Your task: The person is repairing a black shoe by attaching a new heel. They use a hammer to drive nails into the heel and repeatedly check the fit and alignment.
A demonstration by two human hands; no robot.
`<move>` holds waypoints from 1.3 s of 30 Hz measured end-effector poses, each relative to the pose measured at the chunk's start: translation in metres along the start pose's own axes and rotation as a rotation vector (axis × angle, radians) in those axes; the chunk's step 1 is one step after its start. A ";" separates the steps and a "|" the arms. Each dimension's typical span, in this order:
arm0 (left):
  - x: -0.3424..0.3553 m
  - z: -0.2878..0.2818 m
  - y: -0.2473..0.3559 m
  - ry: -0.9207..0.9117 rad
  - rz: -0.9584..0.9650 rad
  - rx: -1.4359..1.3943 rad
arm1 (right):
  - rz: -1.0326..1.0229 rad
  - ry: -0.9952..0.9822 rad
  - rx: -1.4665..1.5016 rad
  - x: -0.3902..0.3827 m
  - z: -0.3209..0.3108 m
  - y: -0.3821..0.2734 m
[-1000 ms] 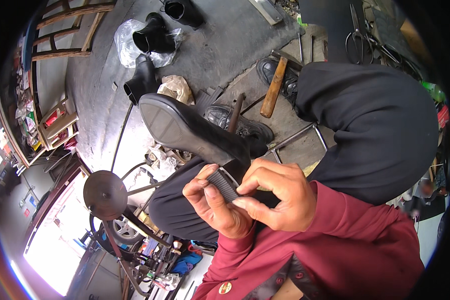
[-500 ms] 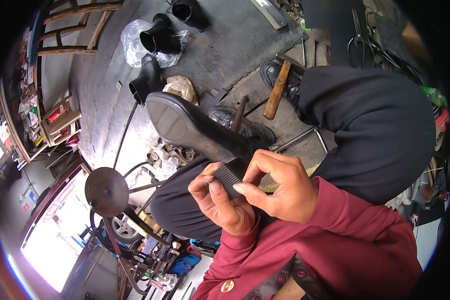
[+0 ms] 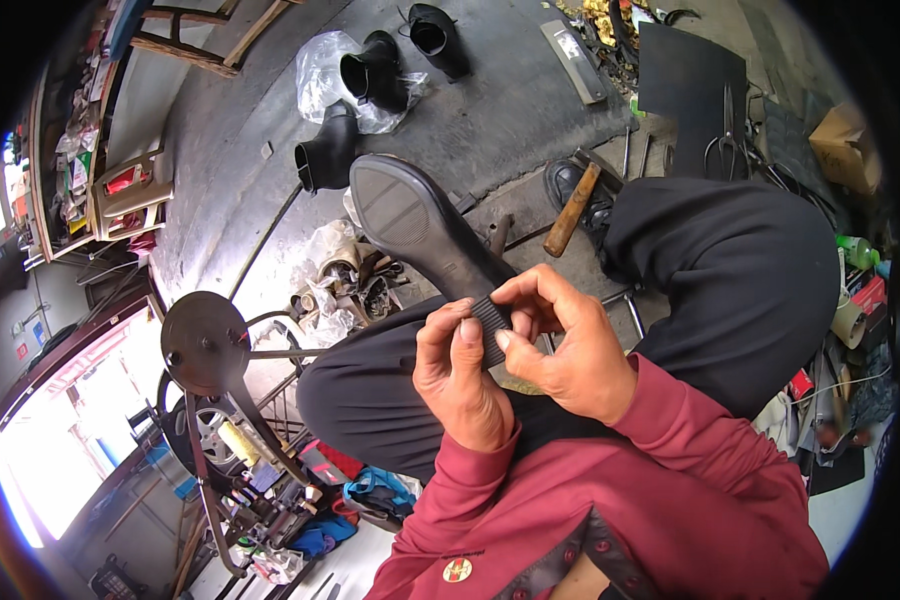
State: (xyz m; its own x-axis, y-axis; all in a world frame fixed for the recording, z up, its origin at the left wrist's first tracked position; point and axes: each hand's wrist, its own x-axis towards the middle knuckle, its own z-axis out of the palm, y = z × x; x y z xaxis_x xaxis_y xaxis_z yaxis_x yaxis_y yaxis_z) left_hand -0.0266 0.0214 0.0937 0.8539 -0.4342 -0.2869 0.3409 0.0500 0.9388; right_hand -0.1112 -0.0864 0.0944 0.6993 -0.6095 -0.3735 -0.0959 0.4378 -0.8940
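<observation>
Presently, the left hand (image 3: 462, 375) and the right hand (image 3: 578, 345) are drawn closed, fingertips pinching a small black ribbed block (image 3: 490, 324) between them, near an upturned black shoe (image 3: 406, 208); block-to-shoe contact cannot be determined.

Matt, ridged, rubber-like black piece (image 3: 489, 322)

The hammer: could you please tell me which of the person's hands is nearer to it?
Right. In the picture, the right hand is just below the hammer; the left hand is farther off, below and to its left.
</observation>
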 end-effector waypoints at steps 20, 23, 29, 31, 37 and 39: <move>0.002 0.000 -0.003 0.007 0.030 0.166 | 0.015 -0.017 -0.015 0.001 -0.003 -0.001; 0.003 0.000 -0.004 -0.001 0.050 0.173 | 0.014 -0.016 -0.009 0.002 -0.003 -0.001; 0.005 0.002 -0.004 -0.038 0.124 0.214 | 0.033 -0.022 -0.018 0.001 -0.004 -0.001; 0.006 0.002 -0.004 -0.069 0.161 0.238 | 0.026 -0.015 -0.011 0.001 -0.004 -0.001; 0.012 0.000 -0.006 -0.132 0.240 0.330 | 0.202 -0.129 0.278 0.011 -0.017 0.003; 0.011 -0.001 -0.005 -0.138 0.247 0.348 | 0.106 -0.057 0.406 0.022 -0.032 0.015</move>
State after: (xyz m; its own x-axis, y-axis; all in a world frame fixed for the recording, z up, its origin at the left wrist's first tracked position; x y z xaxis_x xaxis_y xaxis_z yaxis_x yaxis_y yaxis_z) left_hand -0.0184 0.0167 0.0853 0.8243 -0.5647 -0.0404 -0.0392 -0.1280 0.9910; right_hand -0.1199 -0.1139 0.0651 0.7395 -0.5146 -0.4340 0.1097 0.7282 -0.6765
